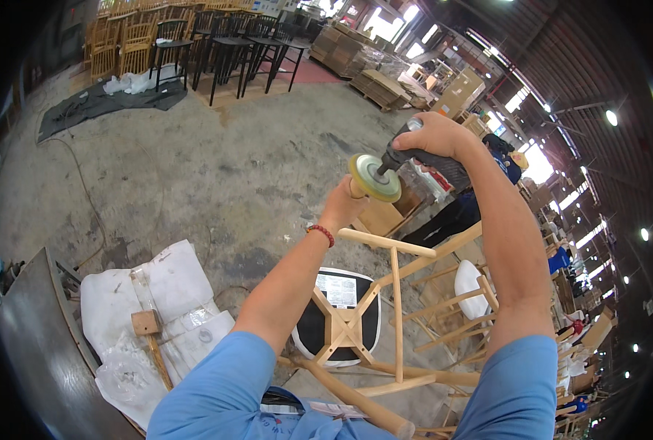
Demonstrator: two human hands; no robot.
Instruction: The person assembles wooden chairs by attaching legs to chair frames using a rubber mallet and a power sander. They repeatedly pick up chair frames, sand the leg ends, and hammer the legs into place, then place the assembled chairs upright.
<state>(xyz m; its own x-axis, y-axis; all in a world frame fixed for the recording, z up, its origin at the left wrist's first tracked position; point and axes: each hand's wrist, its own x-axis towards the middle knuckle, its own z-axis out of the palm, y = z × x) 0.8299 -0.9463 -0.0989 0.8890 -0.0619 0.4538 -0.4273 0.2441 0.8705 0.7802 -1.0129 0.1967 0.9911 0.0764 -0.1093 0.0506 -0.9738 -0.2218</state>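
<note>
My right hand point(444, 138) grips the dark body of a hand-held disc sander point(396, 155), raised over the work area. On the tool's end is a round, pale green-yellow disc point(374, 178). At the disc's near-left edge, my left hand point(341, 207) holds its rim; some of those fingers are hidden behind it. Below my arms, a light wooden stool point(398, 323) lies tipped, with its legs and rails toward me. Its seat point(308, 330) shows a black underside, a wooden cross brace and a white label.
To the left, a wooden mallet point(147, 323) rests on white padding point(169, 275) beside a dark panel point(44, 345). Black bar stools point(227, 48) stand at the back, near cardboard stacks point(345, 50). More wooden frames point(451, 301) and a person in dark trousers point(451, 220) are at right.
</note>
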